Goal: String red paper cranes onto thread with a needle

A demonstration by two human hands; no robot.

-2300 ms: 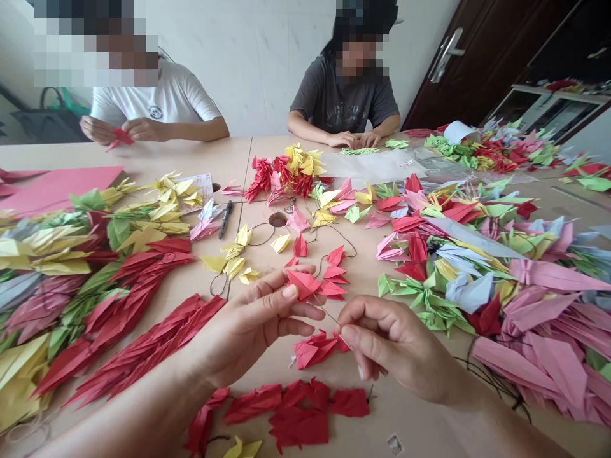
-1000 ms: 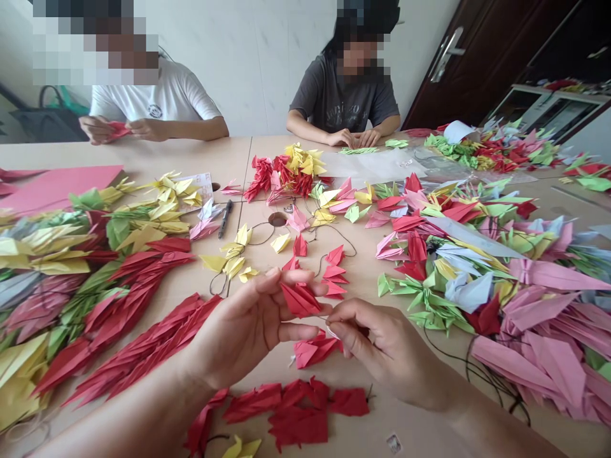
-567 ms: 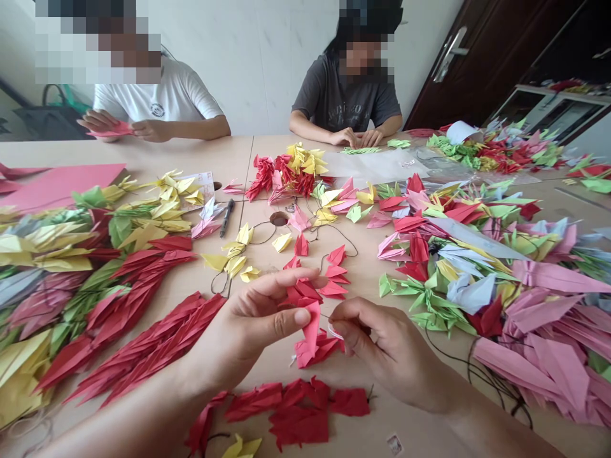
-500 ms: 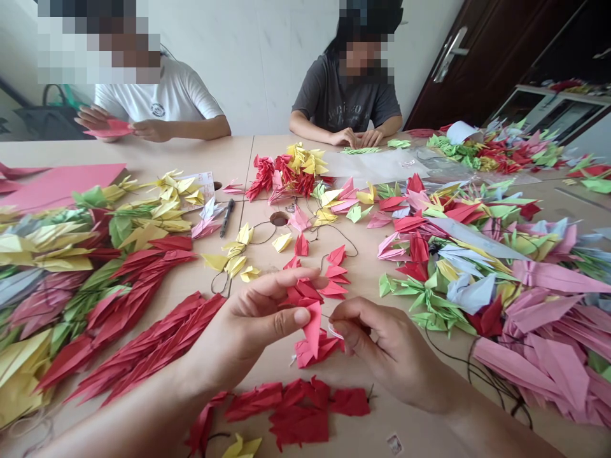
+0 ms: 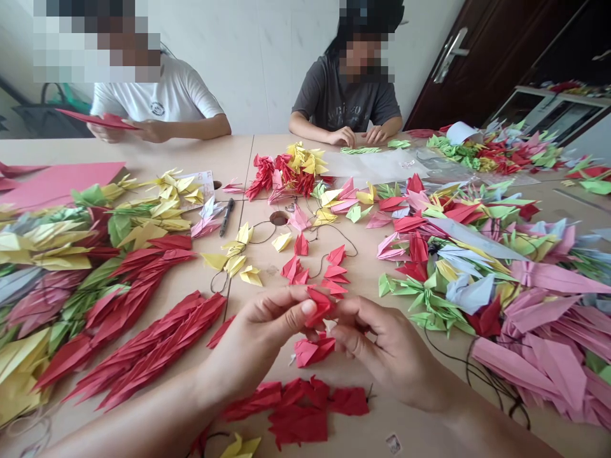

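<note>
My left hand (image 5: 260, 337) pinches a small red folded paper crane (image 5: 319, 304) between thumb and forefinger, low in the middle of the head view. My right hand (image 5: 389, 353) meets it from the right with fingers curled and pinched against the same crane; a thin thread or needle there is too small to make out. Just under both hands lies another red crane (image 5: 312, 349) on the table (image 5: 200, 156). A row of flat red cranes (image 5: 296, 407) lies nearer to me.
Long stacks of red, yellow and green folded cranes (image 5: 119, 299) cover the left. Pink, green and blue cranes (image 5: 501, 273) pile on the right. A dark cord (image 5: 334, 242) strings cranes at centre beside a pen (image 5: 226, 217). Two other people (image 5: 157, 102) (image 5: 346, 95) fold paper across the table.
My hands have closed together on the red crane, which is now bunched between the fingertips rather than hanging open. The person at the far left has spread a long red fold.
</note>
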